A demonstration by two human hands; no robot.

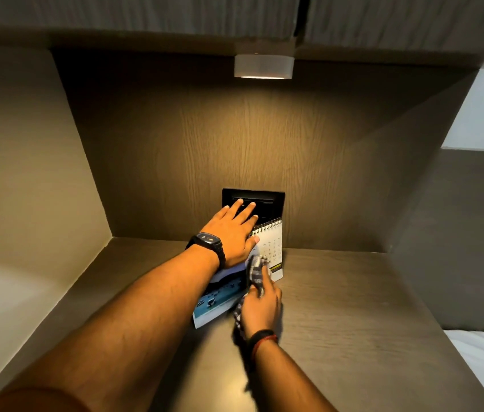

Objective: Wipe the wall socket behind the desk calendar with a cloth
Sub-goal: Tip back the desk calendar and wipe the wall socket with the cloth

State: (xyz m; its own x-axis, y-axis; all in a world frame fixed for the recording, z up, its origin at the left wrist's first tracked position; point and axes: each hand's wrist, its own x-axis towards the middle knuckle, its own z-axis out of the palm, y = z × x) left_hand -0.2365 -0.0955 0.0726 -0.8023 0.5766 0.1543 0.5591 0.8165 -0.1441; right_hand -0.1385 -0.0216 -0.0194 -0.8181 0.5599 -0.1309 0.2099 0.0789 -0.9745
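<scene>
Hands reach into a wooden desk (338,307) alcove. The left hand (230,234), fingers spread and flat, rests on the top of the desk calendar (270,248) at the surface's back edge, fingertips over the black wall socket (267,203) just behind it. The right hand (261,304) clutches a checked cloth (255,270) before the calendar.
</scene>
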